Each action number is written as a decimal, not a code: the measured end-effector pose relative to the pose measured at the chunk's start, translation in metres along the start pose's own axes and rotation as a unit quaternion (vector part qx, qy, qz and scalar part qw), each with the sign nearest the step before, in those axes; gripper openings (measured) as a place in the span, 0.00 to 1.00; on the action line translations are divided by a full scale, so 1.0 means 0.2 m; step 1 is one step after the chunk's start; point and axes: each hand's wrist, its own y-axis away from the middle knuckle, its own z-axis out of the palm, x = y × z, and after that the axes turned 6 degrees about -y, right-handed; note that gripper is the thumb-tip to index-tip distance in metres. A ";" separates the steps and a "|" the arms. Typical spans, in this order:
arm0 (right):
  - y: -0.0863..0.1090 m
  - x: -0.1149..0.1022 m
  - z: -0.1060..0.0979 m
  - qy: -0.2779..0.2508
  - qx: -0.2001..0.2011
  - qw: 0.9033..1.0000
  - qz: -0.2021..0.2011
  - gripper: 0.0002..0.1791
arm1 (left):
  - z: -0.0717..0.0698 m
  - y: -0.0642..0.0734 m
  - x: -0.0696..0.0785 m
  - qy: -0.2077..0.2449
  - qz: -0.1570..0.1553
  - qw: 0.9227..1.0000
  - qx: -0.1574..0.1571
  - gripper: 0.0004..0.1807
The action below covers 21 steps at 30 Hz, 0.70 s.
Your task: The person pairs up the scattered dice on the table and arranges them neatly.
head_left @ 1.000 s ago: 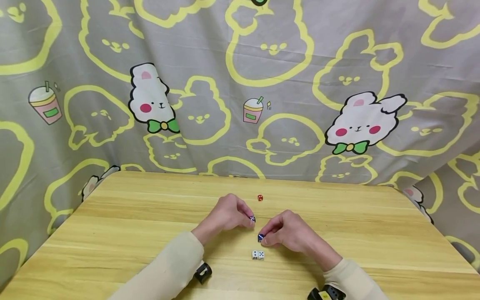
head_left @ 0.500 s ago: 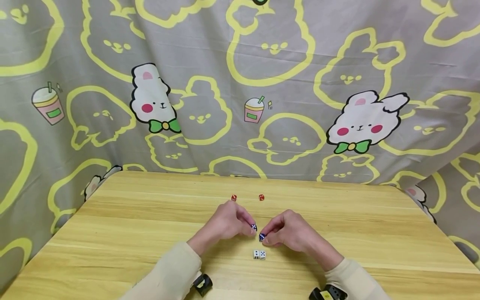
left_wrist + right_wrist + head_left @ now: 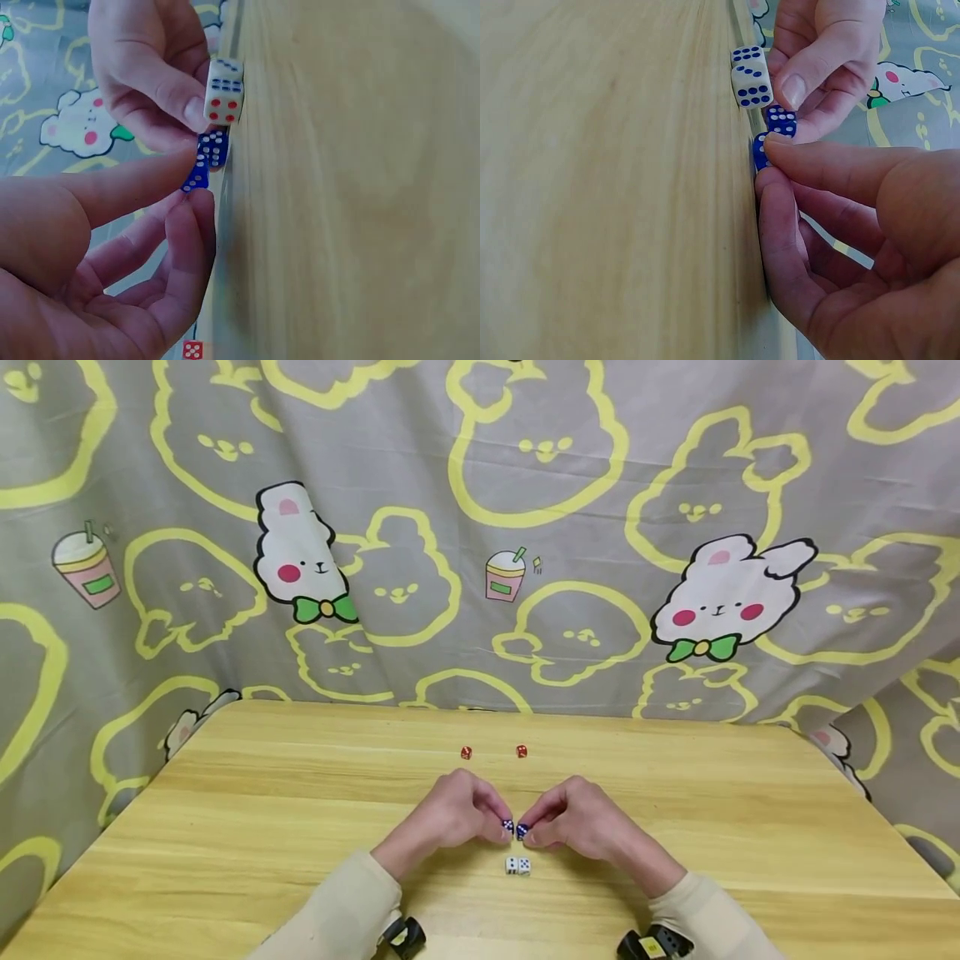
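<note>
My left hand (image 3: 455, 812) pinches a blue die with white pips (image 3: 507, 826) between thumb and fingertips. Opposite it, my right hand (image 3: 576, 821) pinches a second blue die (image 3: 522, 832) the same way. In the head view a narrow gap shows between the two blue dice; in the left wrist view the left hand's blue die (image 3: 196, 177) overlaps the other one. Two white dice (image 3: 517, 866) sit side by side on the table, nearer to me than the hands. The right wrist view shows the white dice (image 3: 751, 79) just beyond the pinched blue ones.
Two red dice, a left one (image 3: 467, 752) and a right one (image 3: 522, 751), lie apart farther back on the wooden table (image 3: 300, 793). Behind the table hangs a grey curtain (image 3: 420, 460) with yellow cartoon outlines. Black wrist cameras sit below both cream sleeves.
My left hand has come toward me with its blue die, closing on the one in the right hand, and the left red die has come into sight. The right hand stays nearly still.
</note>
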 end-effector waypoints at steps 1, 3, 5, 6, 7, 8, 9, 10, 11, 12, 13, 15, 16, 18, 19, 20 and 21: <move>0.00 0.00 0.00 -0.001 -0.001 1.000 -0.002 0.06 | 0.00 0.00 0.00 -0.003 0.000 1.000 -0.001 0.09; 0.00 0.00 0.00 -0.001 -0.003 1.000 -0.003 0.06 | 0.01 0.00 0.00 -0.008 0.001 1.000 -0.004 0.09; 0.00 0.00 0.00 -0.002 -0.002 1.000 -0.004 0.06 | 0.02 0.00 0.00 -0.013 0.003 1.000 -0.006 0.09; 0.00 0.00 -0.01 -0.001 -0.001 1.000 -0.003 0.06 | 0.02 -0.01 0.00 -0.014 0.003 1.000 -0.007 0.09; 0.00 0.00 0.00 -0.002 -0.001 1.000 -0.003 0.06 | 0.02 -0.01 0.00 -0.014 0.003 1.000 -0.007 0.10; 0.00 0.00 0.00 -0.002 0.000 1.000 -0.002 0.06 | 0.02 -0.01 0.00 -0.014 0.002 1.000 -0.007 0.10; 0.00 0.00 0.00 -0.002 0.000 1.000 -0.002 0.06 | 0.02 -0.01 0.00 -0.015 0.002 1.000 -0.007 0.10; 0.00 0.00 0.00 -0.001 0.000 1.000 -0.002 0.06 | 0.02 -0.01 0.00 -0.015 0.001 1.000 -0.008 0.10; 0.00 0.00 0.00 0.000 0.000 1.000 -0.002 0.06 | 0.02 -0.01 0.00 -0.014 0.000 1.000 -0.008 0.10; 0.00 0.00 0.00 0.001 0.000 1.000 -0.002 0.06 | 0.02 -0.01 0.00 -0.014 -0.001 1.000 -0.008 0.10; 0.00 0.00 -0.01 0.002 0.000 1.000 -0.002 0.06 | 0.02 -0.01 0.00 -0.014 0.000 1.000 -0.008 0.10; 0.00 0.00 -0.01 0.003 -0.002 1.000 -0.003 0.06 | 0.02 -0.01 0.01 -0.015 0.003 1.000 -0.006 0.10; 0.00 0.00 -0.01 0.004 -0.003 1.000 -0.003 0.07 | 0.02 -0.01 0.01 -0.015 0.004 1.000 -0.006 0.10; 0.00 0.00 -0.01 0.004 -0.004 1.000 -0.004 0.07 | 0.02 -0.01 0.01 -0.017 0.006 1.000 -0.004 0.10; 0.00 0.00 -0.01 0.004 -0.006 1.000 -0.004 0.07 | 0.02 -0.01 0.01 -0.018 0.007 1.000 -0.004 0.10; 0.00 0.00 -0.01 0.003 -0.007 1.000 -0.004 0.07 | 0.02 -0.01 0.01 -0.019 0.006 1.000 -0.004 0.10; 0.00 0.00 -0.01 0.004 -0.007 1.000 -0.004 0.07 | 0.02 -0.01 0.01 -0.019 0.004 1.000 -0.005 0.10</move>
